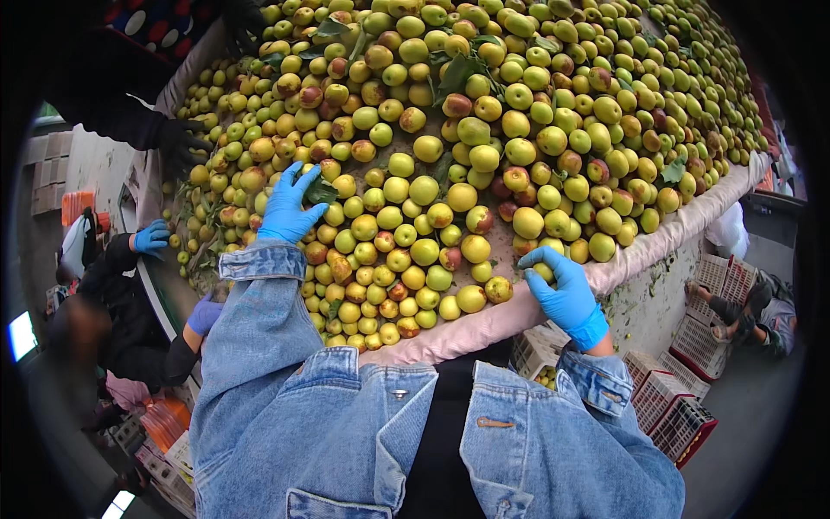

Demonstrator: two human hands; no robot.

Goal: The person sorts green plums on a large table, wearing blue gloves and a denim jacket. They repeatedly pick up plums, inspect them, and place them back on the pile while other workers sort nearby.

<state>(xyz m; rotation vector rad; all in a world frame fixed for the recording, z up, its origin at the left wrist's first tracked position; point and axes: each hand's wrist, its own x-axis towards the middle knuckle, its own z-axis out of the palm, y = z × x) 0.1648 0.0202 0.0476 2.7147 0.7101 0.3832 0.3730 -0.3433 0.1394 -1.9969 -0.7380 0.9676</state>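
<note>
A wide heap of small yellow-green jujubes (424,190), many with red-brown patches, covers the sorting table in front of me. My left hand (292,206), in a blue glove, rests over the heap's left part with its fingers spread. Beside its fingertips lies a green leaf (321,191). At the table's near edge my right hand (564,294), gloved in blue too, has thumb and fingers curled round a single jujube (543,271), which shows partly between them.
A padded pink cloth rim (467,333) borders the table's near side. Plastic crates (683,415) stand on the floor at the right, near another person's legs (743,311). At the left, co-workers' gloved hands (152,237) reach the table edge. Leaves (458,76) lie among the fruit.
</note>
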